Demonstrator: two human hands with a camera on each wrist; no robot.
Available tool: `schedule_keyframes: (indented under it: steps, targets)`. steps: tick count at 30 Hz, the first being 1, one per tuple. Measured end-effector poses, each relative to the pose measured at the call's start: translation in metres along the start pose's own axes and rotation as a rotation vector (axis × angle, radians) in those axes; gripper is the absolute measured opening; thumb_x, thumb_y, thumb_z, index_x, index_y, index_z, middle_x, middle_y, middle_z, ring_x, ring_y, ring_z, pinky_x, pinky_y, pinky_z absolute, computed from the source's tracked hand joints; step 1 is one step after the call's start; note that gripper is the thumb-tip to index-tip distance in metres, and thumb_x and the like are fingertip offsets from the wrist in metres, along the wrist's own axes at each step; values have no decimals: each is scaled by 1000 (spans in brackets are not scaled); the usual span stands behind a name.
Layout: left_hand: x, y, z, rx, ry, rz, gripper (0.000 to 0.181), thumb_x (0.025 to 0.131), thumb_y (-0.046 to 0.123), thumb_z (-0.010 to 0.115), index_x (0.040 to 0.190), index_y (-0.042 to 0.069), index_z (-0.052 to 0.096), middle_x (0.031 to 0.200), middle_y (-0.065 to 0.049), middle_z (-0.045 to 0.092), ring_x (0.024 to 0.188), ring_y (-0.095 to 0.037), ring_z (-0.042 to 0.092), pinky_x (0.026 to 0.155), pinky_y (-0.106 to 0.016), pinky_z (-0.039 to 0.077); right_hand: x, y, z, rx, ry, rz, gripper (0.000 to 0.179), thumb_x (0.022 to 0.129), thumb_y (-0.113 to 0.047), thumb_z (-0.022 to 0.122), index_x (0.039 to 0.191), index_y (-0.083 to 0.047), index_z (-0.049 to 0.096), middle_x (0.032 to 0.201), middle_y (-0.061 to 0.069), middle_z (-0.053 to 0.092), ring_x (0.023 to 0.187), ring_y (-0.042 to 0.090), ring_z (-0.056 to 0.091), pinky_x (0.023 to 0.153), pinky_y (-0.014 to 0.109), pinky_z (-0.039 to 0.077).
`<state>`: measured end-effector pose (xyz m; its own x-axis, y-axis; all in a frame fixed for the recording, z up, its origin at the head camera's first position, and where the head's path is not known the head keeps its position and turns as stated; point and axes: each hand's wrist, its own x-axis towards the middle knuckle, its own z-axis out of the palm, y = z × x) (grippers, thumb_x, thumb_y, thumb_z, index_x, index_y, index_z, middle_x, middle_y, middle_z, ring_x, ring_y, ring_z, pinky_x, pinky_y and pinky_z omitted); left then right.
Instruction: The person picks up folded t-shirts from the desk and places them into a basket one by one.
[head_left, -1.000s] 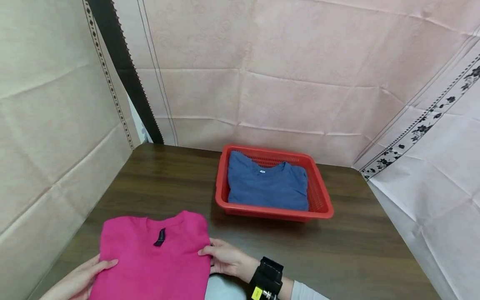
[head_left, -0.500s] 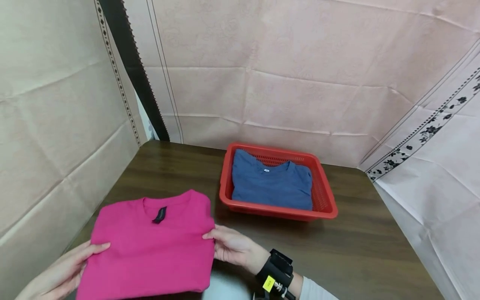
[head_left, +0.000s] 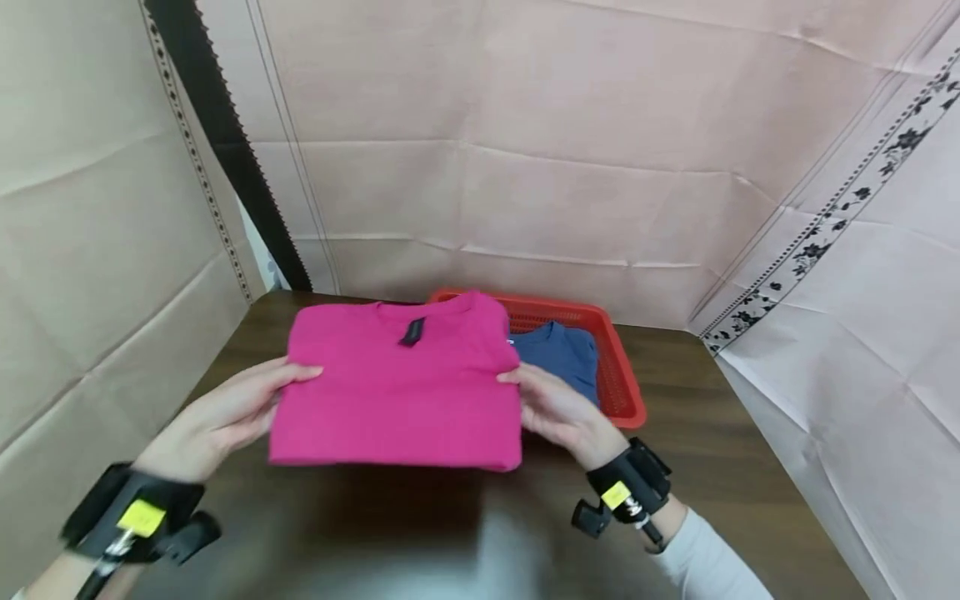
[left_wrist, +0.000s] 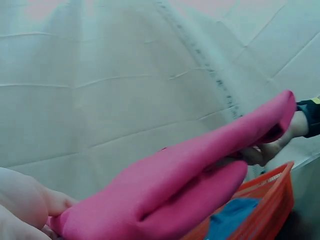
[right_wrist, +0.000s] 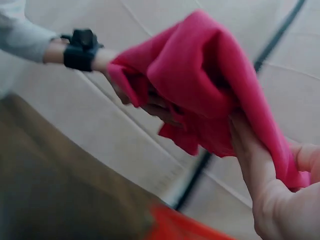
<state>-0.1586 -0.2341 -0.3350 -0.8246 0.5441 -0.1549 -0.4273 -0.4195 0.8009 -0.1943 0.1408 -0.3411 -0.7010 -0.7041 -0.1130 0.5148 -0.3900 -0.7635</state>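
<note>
A folded pink shirt [head_left: 397, 392] with a black neck label is held up in front of me, raised over the table. My left hand [head_left: 232, 408] grips its left side, thumb on top and fingers underneath. On the opposite side my right hand [head_left: 558, 408] grips it the same way. In the right wrist view the fingers [right_wrist: 250, 150] reach under the fold of the pink cloth. The shirt overlaps the left part of a red basket [head_left: 622, 375] in the head view. A folded blue shirt [head_left: 562, 354] lies inside that basket, partly hidden behind the pink one.
The brown wooden table [head_left: 720, 467] carries the basket near its back edge. Light cloth walls [head_left: 480, 167] close off the back and both sides, with a black strip [head_left: 225, 142] at the back left corner. Each wrist wears a black strapped camera.
Both hands have lifted the pink shirt and carried it forward and to the right, from the front left of the table toward the basket. It now covers part of the blue shirt in view.
</note>
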Motion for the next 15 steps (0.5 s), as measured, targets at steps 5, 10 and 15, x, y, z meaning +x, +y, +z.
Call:
schedule_keyframes:
  steps: [5, 10, 15]
  targets:
    - [70, 5, 30, 12, 51, 0, 34, 98, 5, 39, 130, 6, 28, 99, -7, 67, 93, -19, 62, 75, -33, 57, -17, -44, -37, -96, 103, 9, 19, 100, -10, 31, 116, -7, 43, 94, 5, 63, 85, 15, 62, 73, 28, 57]
    - [135, -3, 40, 25, 50, -36, 22, 97, 4, 39, 119, 5, 36, 92, -6, 66, 87, -17, 63, 70, -30, 57, -22, -68, -81, -171, 244, 30, 18, 99, -11, 35, 116, -8, 41, 94, 5, 65, 89, 17, 63, 74, 33, 57]
    - [184, -21, 38, 38, 133, -112, 16, 96, 6, 42, 111, 5, 41, 89, -4, 65, 83, -17, 63, 66, -31, 57, -19, -74, -118, -177, 326, 64, 15, 98, -8, 36, 100, -9, 51, 86, 2, 66, 82, 15, 63, 69, 30, 58]
